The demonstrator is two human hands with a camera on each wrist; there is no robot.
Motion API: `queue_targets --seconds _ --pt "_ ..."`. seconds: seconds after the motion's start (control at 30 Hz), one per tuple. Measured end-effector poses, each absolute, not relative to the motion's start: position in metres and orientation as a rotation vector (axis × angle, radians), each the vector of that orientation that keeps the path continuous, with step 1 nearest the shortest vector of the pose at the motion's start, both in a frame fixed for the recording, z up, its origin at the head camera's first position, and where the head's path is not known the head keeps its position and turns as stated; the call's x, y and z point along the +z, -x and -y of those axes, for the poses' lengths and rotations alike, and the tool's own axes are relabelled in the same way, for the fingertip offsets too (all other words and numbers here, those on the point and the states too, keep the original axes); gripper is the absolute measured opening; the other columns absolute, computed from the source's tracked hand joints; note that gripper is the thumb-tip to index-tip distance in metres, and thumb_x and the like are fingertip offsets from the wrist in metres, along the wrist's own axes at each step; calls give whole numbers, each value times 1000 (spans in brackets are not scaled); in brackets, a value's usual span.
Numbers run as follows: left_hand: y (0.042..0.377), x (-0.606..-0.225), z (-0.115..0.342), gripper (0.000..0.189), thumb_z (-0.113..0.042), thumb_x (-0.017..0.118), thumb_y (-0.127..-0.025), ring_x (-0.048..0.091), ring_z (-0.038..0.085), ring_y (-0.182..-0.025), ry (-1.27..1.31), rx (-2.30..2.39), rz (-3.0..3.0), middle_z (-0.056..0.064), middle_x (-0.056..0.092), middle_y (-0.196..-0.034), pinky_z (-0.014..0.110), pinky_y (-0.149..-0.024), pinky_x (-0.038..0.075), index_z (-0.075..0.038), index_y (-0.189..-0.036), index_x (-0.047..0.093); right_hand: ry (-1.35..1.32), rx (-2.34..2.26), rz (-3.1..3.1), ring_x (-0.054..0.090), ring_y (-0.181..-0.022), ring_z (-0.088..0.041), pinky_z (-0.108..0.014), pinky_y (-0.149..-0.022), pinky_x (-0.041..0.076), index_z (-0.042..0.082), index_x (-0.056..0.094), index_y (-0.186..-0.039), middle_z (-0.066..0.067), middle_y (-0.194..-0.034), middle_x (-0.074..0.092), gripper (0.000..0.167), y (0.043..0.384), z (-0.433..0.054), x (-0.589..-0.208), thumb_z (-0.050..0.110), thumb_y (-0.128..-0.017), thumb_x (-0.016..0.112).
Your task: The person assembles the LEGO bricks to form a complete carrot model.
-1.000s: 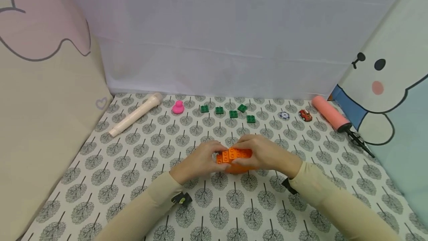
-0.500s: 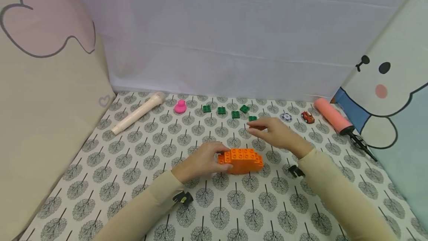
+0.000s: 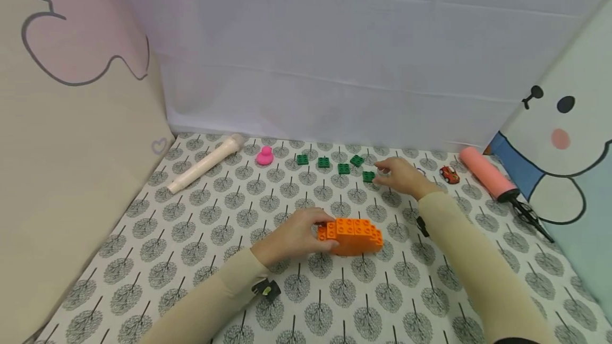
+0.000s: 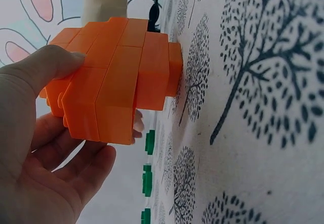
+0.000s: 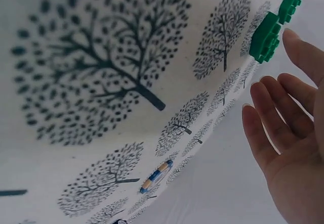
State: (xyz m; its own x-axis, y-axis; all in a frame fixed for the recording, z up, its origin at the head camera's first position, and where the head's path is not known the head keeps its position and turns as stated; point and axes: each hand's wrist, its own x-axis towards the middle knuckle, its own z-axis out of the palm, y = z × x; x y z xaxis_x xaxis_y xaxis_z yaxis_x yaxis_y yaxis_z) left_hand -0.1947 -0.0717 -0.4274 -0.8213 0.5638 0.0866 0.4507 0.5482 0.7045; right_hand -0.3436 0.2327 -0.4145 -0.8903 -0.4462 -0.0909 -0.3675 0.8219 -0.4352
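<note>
Left grip (image 3: 296,233) pinches the orange brick build (image 3: 356,240), thumb over the near face and fingers behind, holding it by its 9 o'clock end. From that hand the build extends towards 3 o'clock, its studded top in sight and its opposite end stepped and free. It stands at the tree-printed tabletop (image 3: 296,307), though whether its underside touches the cloth cannot be told. Right grip (image 3: 399,175) is unclosed and holds nothing, its fingers spread apart; the build lies at 7 o'clock from it, well apart. Just beside its thumb, at 9 o'clock, sits a green brick (image 3: 368,176), with a narrow gap showing in the right wrist view. Four more green bricks (image 3: 323,162) lie from 11 to 12 o'clock of the build. Farther round, between 10 and 11 o'clock, is a pink toy duck (image 3: 265,157), and at 10 o'clock a pale microphone-shaped tube (image 3: 203,166) lies slanted. At 2 o'clock rest a red toy car (image 3: 449,174) and, beyond it, a coral cylinder (image 3: 487,174) with a black end. The head view shows a small round disc (image 5: 156,176) mostly hidden behind the right hand.
</note>
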Motion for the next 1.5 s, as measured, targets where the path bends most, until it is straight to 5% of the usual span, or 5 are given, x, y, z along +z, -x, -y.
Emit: queue_targets --seconds 1.0,1.5 --pt "197 -429 71 43 -39 80 -82 57 3 -94 -914 1120 -2633 -11 67 -109 25 -83 51 -18 -118 70 704 -551 -2806 59 -115 -39 -54 -96 49 -4 58 -134 -24 -129 61 48 352 -225 -427 18 -93 71" --pt "196 -429 70 46 -37 79 -82 57 4 -92 -867 1112 -2621 -9 67 -108 26 -83 51 -14 -121 69 950 -540 -2920 62 -108 -32 -51 -91 52 5 65 -131 -16 -124 64 45 268 -229 -369 26 -92 73"
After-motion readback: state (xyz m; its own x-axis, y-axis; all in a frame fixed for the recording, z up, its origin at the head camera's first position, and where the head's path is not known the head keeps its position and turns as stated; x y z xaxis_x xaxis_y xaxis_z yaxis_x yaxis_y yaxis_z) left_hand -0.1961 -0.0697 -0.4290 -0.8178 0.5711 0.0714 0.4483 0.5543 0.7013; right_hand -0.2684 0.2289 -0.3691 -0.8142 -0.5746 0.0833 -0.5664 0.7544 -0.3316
